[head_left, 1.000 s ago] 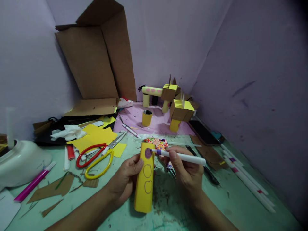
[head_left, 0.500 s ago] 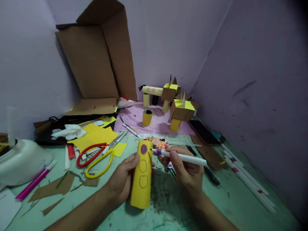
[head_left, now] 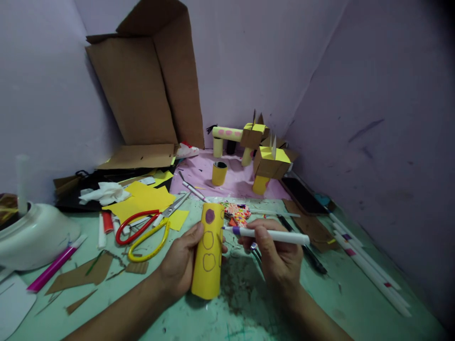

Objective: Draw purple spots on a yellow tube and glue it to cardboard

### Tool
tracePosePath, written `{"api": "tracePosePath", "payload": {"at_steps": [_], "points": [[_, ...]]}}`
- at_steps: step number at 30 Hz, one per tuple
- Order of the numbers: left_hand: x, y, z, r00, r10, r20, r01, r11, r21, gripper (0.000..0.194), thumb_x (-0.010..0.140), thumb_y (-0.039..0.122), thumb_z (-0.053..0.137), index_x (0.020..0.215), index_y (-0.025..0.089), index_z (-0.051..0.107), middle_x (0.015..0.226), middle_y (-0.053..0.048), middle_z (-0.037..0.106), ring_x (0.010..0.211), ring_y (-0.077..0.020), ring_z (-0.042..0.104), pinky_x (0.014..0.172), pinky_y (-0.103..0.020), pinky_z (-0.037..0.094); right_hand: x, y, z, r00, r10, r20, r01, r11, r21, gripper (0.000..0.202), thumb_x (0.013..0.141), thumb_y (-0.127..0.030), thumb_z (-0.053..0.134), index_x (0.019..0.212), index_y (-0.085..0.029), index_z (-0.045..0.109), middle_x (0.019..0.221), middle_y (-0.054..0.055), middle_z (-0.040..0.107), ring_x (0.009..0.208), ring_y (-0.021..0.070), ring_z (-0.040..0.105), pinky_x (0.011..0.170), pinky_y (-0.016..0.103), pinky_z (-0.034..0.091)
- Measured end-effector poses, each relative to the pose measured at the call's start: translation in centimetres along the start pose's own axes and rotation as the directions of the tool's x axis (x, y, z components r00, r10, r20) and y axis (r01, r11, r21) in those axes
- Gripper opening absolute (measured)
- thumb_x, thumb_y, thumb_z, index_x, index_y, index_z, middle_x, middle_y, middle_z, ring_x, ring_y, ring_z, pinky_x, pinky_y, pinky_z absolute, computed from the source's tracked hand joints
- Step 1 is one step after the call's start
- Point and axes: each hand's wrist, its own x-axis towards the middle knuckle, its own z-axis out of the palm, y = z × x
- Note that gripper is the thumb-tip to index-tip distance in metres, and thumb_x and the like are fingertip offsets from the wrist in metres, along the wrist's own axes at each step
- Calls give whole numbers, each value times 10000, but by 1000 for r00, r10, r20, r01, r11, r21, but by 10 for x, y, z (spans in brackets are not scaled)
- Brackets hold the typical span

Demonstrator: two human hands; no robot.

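While my left hand (head_left: 183,265) curls around the yellow tube (head_left: 206,251) (its top spot (head_left: 210,216) filled purple), my right hand (head_left: 279,258) pinches a white marker (head_left: 288,237) to the right.

Dim, cool light leaves the right wall (head_left: 398,104) shadowed, the top-right corner black, fine details soft.

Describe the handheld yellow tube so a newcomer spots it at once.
Find the green table, then the left hand above its near side. That hand holds the yellow tube. Unlike the short open tube standing on the pink sheet, it shows a filled purple spot above two outlined ones.
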Motion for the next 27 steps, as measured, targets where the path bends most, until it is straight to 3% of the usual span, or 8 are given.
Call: {"api": "tracePosePath", "payload": {"at_steps": [4, 8, 12, 14, 18, 27], "points": [[-1, 2, -3, 994, -95, 53, 94, 995, 24, 313, 937, 309, 413, 992, 87, 627, 748, -131, 701, 622, -217, 669, 647, -342, 532, 5, 2, -2, 996, -14, -90, 15, 1000, 9, 160, 922, -297, 569, 871, -191, 677, 600, -4, 660, 525, 134, 628, 489, 245, 517], [0, 3, -5, 995, -60, 82, 54, 996, 74, 215, 883, 262, 499, 938, 112, 641, 759, -114, 711, 630, -211, 664, 649, -331, 519, 7, 3, -1, 997, 25, -79, -24, 1000, 11, 178, 910, -318, 581, 853, -181, 681, 597, 0, 657, 512, 132, 612, 482, 247, 508], [0, 1, -5, 995, -75, 58, 70, 994, 80, 292, 879, 366, 525, 947, 108, 646, 781, -112, 709, 647, -209, 658, 644, -327, 520, 6, 1, 1, 996, -5, -84, 8, 999, 45, 169, 908, -316, 585, 853, -194, 689, 612, -7, 659, 528, 120, 613, 502, 233, 508], [-1, 0, -5, 996, -36, 84, 28, 996, 90, 318, 807, 387, 633, 958, 108, 642, 835, -114, 709, 679, -214, 658, 662, -336, 529, 6, 1, 1, 995, -10, -95, 15, 998, 55, 168, 911, -314, 583, 854, -198, 690, 617, -10, 658, 539, 116, 617, 519, 229, 511], [-3, -4, -7, 984, 62, 168, -88, 984, 157, 441, 596, 254, 831, 968, 138, 625, 886, -73, 684, 701, -194, 646, 659, -319, 540, 4, 2, 0, 999, -1, -49, 5, 998, 67, 155, 919, -302, 573, 875, -202, 683, 622, -9, 650, 543, 119, 608, 511, 233, 498], [-3, -7, -3, 985, 71, 157, -109, 963, 245, 477, 583, 245, 834, 988, 154, 598, 847, -41, 645, 688, -167, 628, 646, -292, 535, 1, 2, 0, 997, -64, -32, 62, 996, -64, 125, 919, -250, 553, 879, -206, 663, 641, -14, 624, 542, 120, 591, 490, 234, 481]]}}
